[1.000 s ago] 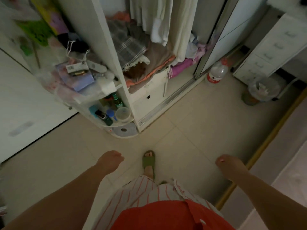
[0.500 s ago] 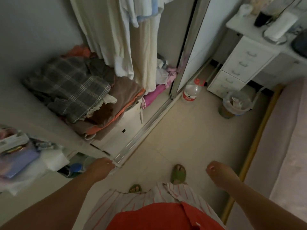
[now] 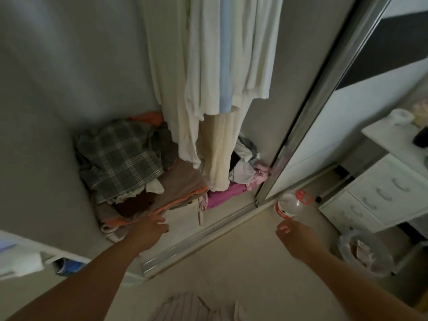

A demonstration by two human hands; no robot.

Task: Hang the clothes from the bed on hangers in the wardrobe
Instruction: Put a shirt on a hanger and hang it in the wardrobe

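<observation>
The open wardrobe (image 3: pixel 69 89) fills the upper left. White, cream and pale blue garments (image 3: pixel 215 66) hang inside it. Under them lies a heap of folded clothes (image 3: pixel 129 163) with a grey plaid piece on top, and pink clothes (image 3: pixel 229 193) further right. My left hand (image 3: pixel 150 230) reaches toward the front edge of the heap with relaxed fingers and holds nothing. My right hand (image 3: pixel 296 237) is out over the floor, loosely curled and empty. No hanger and no bed are in view.
The sliding mirrored door (image 3: pixel 324 112) stands at the right of the opening, its floor track (image 3: pixel 208 235) below. A clear plastic bottle (image 3: pixel 289 205) stands beside the door. A white drawer unit (image 3: pixel 379 195) and a lined bin (image 3: pixel 363 253) are at the right.
The view has swung up and closer to the wardrobe. Both hands have risen and moved forward, the left one now near the clothes heap. The side shelves have slid out of view.
</observation>
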